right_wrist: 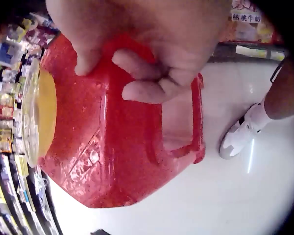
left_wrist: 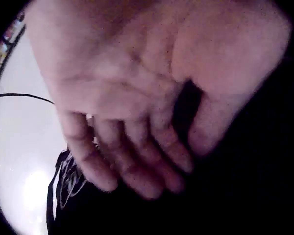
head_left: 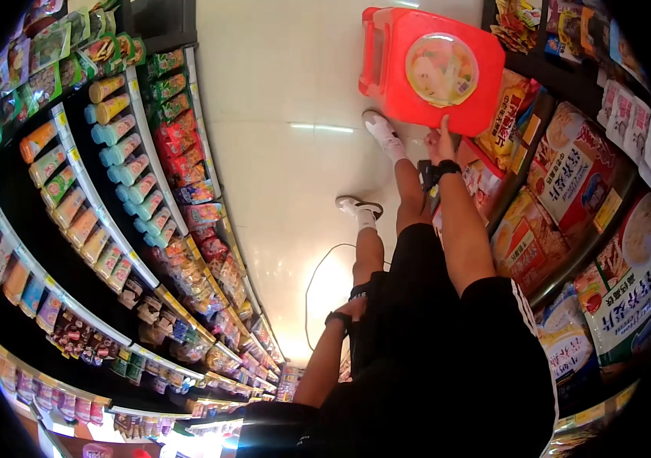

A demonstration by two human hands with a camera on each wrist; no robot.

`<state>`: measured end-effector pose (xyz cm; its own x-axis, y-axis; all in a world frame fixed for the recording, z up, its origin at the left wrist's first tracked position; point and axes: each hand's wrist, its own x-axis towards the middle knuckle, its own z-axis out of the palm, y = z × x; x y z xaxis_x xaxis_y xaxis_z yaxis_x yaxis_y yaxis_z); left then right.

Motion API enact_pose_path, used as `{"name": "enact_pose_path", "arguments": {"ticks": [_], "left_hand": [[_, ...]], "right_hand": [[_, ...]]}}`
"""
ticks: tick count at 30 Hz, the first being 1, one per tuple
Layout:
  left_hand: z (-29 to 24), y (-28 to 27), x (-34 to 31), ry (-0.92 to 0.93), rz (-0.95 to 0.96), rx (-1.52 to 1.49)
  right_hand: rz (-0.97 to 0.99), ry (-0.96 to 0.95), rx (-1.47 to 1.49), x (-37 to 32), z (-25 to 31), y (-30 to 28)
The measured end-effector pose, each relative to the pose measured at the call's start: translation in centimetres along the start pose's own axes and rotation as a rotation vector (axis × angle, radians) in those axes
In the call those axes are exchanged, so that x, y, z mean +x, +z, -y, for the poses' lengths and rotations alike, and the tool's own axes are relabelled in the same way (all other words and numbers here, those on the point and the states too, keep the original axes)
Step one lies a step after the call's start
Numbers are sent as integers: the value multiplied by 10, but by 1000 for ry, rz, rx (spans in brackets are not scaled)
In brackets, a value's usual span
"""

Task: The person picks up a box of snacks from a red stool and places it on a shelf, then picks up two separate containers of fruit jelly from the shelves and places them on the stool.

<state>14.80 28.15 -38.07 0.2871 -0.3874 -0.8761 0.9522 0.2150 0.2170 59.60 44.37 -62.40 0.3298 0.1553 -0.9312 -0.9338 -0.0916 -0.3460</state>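
In the head view a red plastic tub (head_left: pixel 386 69) with a loop handle on one side hangs near the right-hand shelf. A round clear lid (head_left: pixel 442 70) with a colourful picture covers part of its face. My right hand (head_left: pixel 441 145) grips the tub's near edge, thumb laid over the red plastic; in the right wrist view the fingers (right_wrist: pixel 144 90) bend against the tub. Down beside the black shorts is my left hand (head_left: pixel 354 308). Its palm faces the left wrist camera, the fingers (left_wrist: pixel 137 166) loosely bent with nothing in them.
Shelves of bottles (head_left: pixel 123 168) and snack packets line the left side of the aisle. On the right stand large cereal bags (head_left: pixel 573 164), close to my right forearm. Pale shiny floor (head_left: pixel 264 153) runs between, with my shoes (head_left: pixel 360 206) on it.
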Motion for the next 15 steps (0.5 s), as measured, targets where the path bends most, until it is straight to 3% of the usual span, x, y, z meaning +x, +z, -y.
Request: {"name": "enact_pose_path", "arguments": {"ticks": [2,4,5,6,7,8,9,10,12,15], "left_hand": [[-50,-42,6,-9,12,-380],[-77,-88,36,11,-7,-362],[-69,-92,56,142,-496,-74],[-110,-137,43,248,-487,-144],[-129,-156,64,284,-603,-335],[-167,-190,59,262,-685,-206],[-196,-219,59,333,-700,-277],[-222,-246,59,403,-716,-351],[-276,-299,52,440,-662,-298],[-327,-360,63,479,-713,-78]], "right_hand": [[47,76,-69,-8,-3,-2],[120,139,-157,-28,1,-4],[237,97,-271,-42,9,-4],[223,86,-403,-45,14,-10],[208,76,-535,-46,20,-15],[192,63,-666,-44,27,-22],[144,-75,-710,-38,29,-32],[107,-97,-721,-32,39,-41],[38,-142,-745,-17,59,-57],[-53,-406,-687,-24,114,-35]]}}
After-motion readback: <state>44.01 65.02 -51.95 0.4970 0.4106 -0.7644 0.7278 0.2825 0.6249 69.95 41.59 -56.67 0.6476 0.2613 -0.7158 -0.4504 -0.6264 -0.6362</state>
